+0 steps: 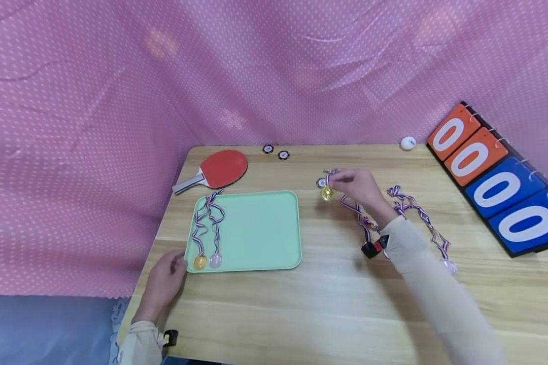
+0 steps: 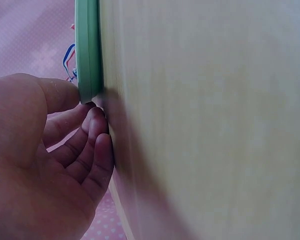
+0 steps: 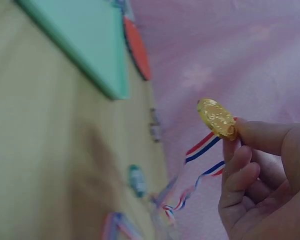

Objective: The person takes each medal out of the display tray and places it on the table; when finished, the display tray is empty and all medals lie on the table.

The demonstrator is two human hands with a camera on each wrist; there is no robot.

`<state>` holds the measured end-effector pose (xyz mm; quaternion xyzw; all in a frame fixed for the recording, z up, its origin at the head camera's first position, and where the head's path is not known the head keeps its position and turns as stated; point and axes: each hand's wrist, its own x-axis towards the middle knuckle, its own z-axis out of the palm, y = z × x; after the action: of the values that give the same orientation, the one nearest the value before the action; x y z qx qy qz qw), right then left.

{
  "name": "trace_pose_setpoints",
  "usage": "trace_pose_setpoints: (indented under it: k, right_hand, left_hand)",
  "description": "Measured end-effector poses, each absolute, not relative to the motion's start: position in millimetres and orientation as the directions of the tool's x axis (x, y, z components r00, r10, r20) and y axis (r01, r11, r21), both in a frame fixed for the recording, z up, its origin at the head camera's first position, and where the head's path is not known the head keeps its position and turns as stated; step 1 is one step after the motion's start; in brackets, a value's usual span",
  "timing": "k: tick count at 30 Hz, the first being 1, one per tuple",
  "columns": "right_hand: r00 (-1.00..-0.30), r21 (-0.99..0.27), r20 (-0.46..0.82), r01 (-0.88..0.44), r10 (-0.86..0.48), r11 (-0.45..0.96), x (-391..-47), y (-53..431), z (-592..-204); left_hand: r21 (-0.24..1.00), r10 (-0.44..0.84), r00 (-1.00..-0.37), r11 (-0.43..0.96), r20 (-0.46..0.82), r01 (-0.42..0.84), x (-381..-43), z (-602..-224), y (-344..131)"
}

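My right hand [image 1: 358,188] pinches a gold medal [image 3: 217,119] between thumb and fingers, above the table right of the tray. Its striped ribbon [image 3: 202,146] trails away from the medal. At the near left corner of a light green tray [image 1: 255,230], my left hand [image 1: 165,278] holds the rim, thumb against the edge and the other fingers curled. Inside the tray, on its left side, lie a gold medal [image 1: 200,261] and a silver medal [image 1: 215,260] with their ribbons stretched toward the far edge.
Beyond the tray lies a red table tennis paddle [image 1: 224,169]. Poker chips [image 1: 283,155] sit near the back edge, another chip [image 1: 320,182] by my right hand. More ribbons [image 1: 360,215] and a silver medal [image 1: 448,266] lie right. A white ball [image 1: 408,143] and a scoreboard [image 1: 502,182] stand back right.
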<state>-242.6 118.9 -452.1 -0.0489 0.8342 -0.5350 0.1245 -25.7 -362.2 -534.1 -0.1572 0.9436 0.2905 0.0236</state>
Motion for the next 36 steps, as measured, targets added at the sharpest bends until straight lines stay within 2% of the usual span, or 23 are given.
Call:
trace_pose_setpoints:
  k: [6,15,28,36]
  right_hand:
    - [-0.943,-0.865,-0.219,0.07,-0.249,0.496,-216.1,126.2,-480.2]
    - [-0.943,-0.795,-0.229,0.039,-0.24,0.605,-190.3,135.8,-491.2]
    - [-0.939,-0.736,-0.205,-0.038,-0.277,0.676,-169.2,138.8,-503.7]
    - [-0.949,-0.682,-0.132,-0.122,-0.286,0.721,-164.0,139.8,-504.7]
  left_hand:
    - [0.54,-0.269,-0.955,0.789,-0.126,-0.294,-27.8,-533.6,-363.2]
    - [0.54,-0.284,-0.952,0.786,-0.119,-0.302,-29.5,-531.1,-361.8]
    - [0.534,-0.296,-0.947,0.785,-0.122,-0.314,-29.1,-532.1,-359.8]
    - [0.525,-0.295,-0.947,0.789,-0.128,-0.318,-28.7,-530.0,-359.5]
